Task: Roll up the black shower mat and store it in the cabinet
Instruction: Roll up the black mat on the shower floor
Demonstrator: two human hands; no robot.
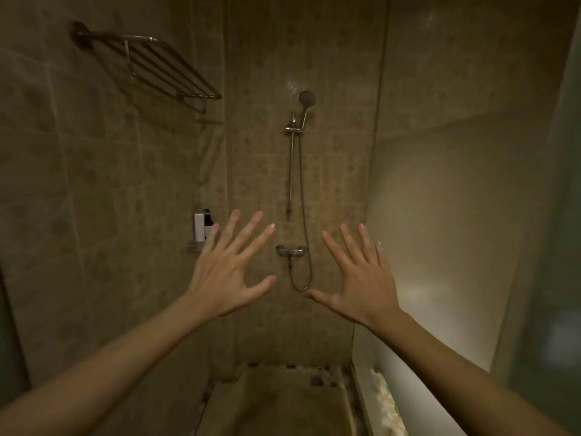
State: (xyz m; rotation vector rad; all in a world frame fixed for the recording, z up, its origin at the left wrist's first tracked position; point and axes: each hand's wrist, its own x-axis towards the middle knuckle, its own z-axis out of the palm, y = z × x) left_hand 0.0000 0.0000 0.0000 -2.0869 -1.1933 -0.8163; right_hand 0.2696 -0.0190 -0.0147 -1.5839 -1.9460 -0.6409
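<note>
Both of my arms stretch forward into a dim tiled shower stall. My left hand (228,272) is raised at chest height, palm away from me, fingers spread, holding nothing. My right hand (361,275) mirrors it a little to the right, also spread and empty. Far below them a dark flat mat (276,404) lies on the shower floor, edged by a strip of pebbles; its colour is hard to judge in this light. No cabinet is in view.
A shower head (307,99) on a rail and a mixer tap (290,250) hang on the back wall. A small shelf with bottles (202,229) sits at the left corner, a metal towel rack (157,66) high on the left wall. A glass panel (440,247) closes the right side.
</note>
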